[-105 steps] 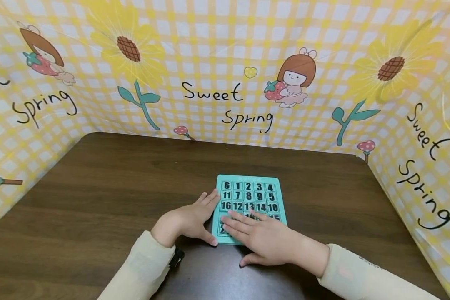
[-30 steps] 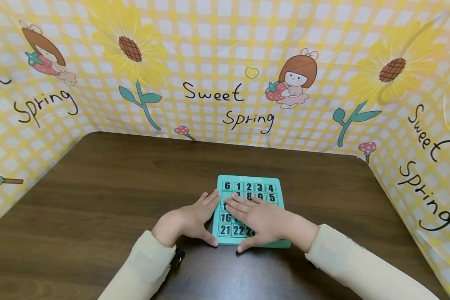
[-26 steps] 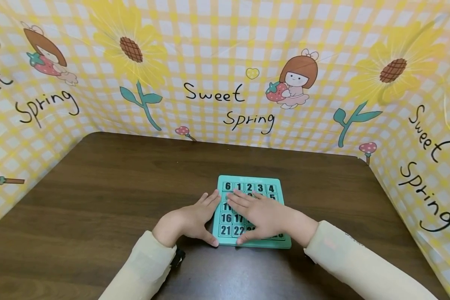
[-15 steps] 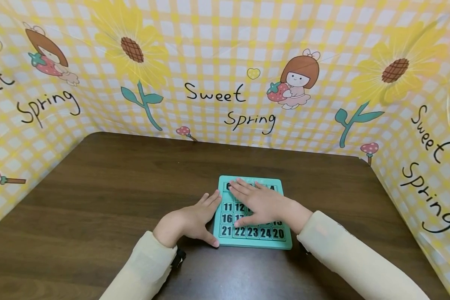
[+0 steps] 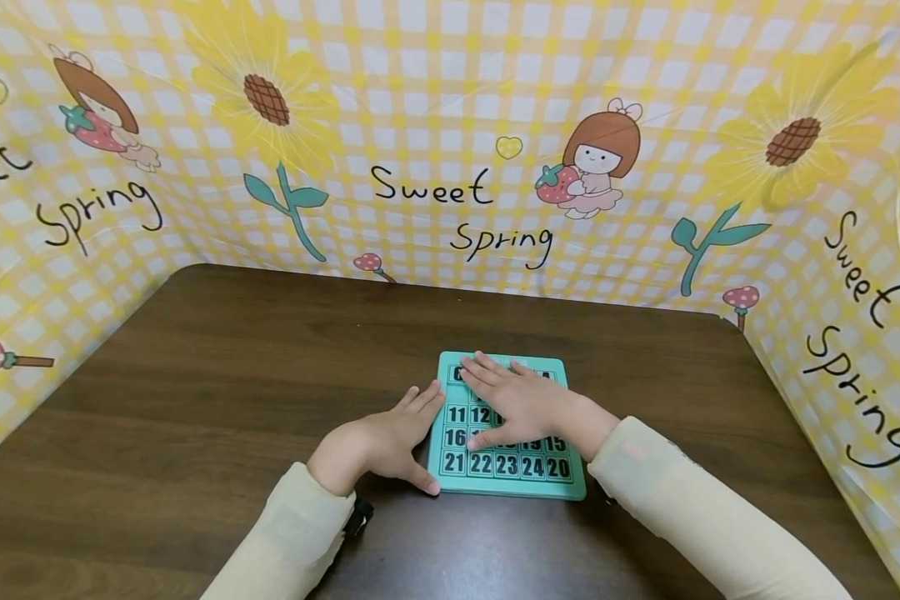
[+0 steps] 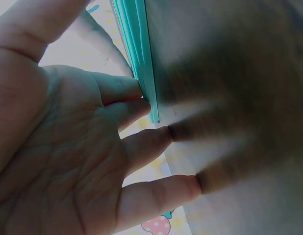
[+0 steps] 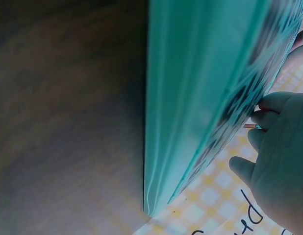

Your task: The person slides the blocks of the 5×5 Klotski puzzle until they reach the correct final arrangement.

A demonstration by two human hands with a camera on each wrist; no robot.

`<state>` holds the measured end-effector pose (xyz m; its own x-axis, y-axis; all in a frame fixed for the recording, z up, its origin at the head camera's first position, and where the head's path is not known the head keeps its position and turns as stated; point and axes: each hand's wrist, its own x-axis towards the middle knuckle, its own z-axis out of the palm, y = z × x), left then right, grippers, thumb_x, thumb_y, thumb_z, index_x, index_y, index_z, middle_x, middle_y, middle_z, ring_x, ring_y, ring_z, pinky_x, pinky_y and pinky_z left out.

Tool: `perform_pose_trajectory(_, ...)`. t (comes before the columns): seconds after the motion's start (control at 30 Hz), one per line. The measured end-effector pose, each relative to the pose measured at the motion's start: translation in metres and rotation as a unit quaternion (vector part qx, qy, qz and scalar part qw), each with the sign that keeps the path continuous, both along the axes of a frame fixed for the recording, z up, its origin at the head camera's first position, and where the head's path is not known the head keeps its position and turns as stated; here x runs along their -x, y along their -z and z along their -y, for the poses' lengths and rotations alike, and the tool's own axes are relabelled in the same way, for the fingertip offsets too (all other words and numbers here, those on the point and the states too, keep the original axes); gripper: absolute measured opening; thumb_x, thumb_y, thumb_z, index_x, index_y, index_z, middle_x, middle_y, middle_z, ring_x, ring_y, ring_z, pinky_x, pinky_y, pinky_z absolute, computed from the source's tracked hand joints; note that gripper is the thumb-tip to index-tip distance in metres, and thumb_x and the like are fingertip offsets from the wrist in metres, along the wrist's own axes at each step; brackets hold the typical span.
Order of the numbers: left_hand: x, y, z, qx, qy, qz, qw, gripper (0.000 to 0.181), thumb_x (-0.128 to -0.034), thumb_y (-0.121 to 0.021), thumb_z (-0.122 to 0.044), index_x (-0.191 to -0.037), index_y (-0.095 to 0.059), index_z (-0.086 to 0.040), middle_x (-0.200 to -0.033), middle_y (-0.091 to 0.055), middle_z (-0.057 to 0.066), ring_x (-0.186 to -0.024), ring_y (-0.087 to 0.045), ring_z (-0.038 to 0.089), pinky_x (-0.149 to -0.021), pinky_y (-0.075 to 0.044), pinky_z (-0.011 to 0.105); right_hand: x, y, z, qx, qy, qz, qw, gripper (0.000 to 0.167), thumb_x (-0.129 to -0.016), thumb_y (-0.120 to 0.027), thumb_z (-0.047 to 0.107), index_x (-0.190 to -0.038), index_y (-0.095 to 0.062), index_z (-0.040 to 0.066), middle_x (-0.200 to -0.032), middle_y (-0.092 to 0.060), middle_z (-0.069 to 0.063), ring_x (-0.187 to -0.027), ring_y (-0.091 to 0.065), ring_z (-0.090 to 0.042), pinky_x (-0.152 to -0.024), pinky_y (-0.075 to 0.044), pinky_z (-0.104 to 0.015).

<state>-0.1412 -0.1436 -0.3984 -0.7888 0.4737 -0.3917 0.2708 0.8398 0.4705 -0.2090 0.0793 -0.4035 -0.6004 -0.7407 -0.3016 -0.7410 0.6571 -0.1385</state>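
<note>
A teal number slide puzzle (image 5: 506, 467) lies flat on the table, its numbered tiles facing up. My left hand (image 5: 382, 437) steadies it, straight fingers against the left edge and thumb by the near left corner. The left wrist view has two fingertips touching the puzzle's side (image 6: 141, 58). My right hand (image 5: 521, 404) lies across the upper tiles, its fingertips beside the 6 tile (image 5: 456, 375). Most upper tiles are hidden under that hand. A tile gap (image 5: 457, 392) shows below the 6, above the 11. The right wrist view looks along the puzzle's thick edge (image 7: 190, 98).
The dark wooden table (image 5: 270, 358) extends on all sides of the puzzle. A yellow checked cloth (image 5: 420, 108) with printed flowers and lettering hangs around its back and sides. A black strap (image 5: 357, 517) shows under the left sleeve.
The 11 and 16 tiles have slid one row toward me, and the left-column gap is now in the second row. My right hand has moved up to the top row; the left stays put.
</note>
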Motion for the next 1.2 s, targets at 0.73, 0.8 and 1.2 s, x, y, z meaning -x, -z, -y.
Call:
perform_pose_trajectory(0.73, 0.000, 0.000, -0.001, -0.003, -0.002, -0.003, 1.0000, 0.117, -0.0768, -0.085, -0.039, -0.159, -0.011, -0.001, -0.168, -0.003, 0.014, -0.155, -0.003, 0.039, -0.122, -0.021, 0.052, -0.022, 0.007, -0.004, -0.007, -0.023, -0.014, 0.9996, 0.103, -0.089, -0.044, 0.077, -0.161, -0.007, 0.013, -0.169, 0.002, -0.001, -0.156, 0.004, -0.020, -0.123, -0.017, -0.055)
perform_pose_trajectory(0.8, 0.000, 0.000, 0.000, -0.003, -0.001, -0.004, 1.0000, 0.117, -0.0768, -0.085, -0.040, -0.159, -0.011, 0.000, -0.168, -0.003, 0.014, -0.155, -0.003, 0.039, -0.122, -0.021, 0.052, -0.023, 0.007, -0.003, -0.008, -0.025, -0.019, 0.9995, 0.103, -0.089, -0.044, 0.078, -0.161, -0.008, 0.014, -0.169, 0.002, -0.001, -0.156, 0.003, -0.021, -0.123, -0.017, -0.055)
perform_pose_trajectory(1.2, 0.000, 0.000, 0.001, -0.008, 0.003, -0.010, 0.9999, 0.117, -0.0767, -0.085, -0.038, -0.158, -0.012, 0.000, -0.168, -0.003, 0.015, -0.155, -0.004, 0.040, -0.123, -0.020, 0.051, -0.015, 0.004, -0.013, -0.004, -0.022, -0.024, 0.9995, 0.099, -0.091, -0.041, 0.076, -0.161, -0.008, 0.014, -0.169, 0.001, -0.001, -0.156, 0.003, -0.020, -0.122, -0.015, -0.057)
